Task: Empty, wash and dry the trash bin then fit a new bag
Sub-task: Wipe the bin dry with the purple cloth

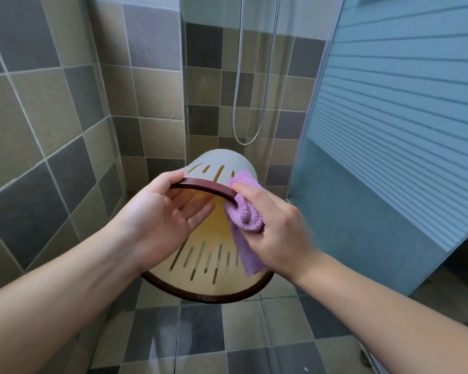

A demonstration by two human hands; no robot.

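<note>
A cream plastic trash bin [216,268] with slotted walls and a dark brown rim is held in the air, tilted so that its open mouth faces me. My left hand [160,211] grips the upper part of the rim, thumb on top and fingers inside the bin. My right hand [273,233] holds a purple cloth [247,211], bunched and pressed against the rim at the upper right. A strip of the cloth hangs down inside the bin. The bin looks empty inside.
I am in a tiled bathroom corner with grey and beige wall tiles [52,130] and floor tiles [200,336]. A metal shower hose [243,141] loops down behind the bin. A frosted blue glass panel [389,130] stands close on the right.
</note>
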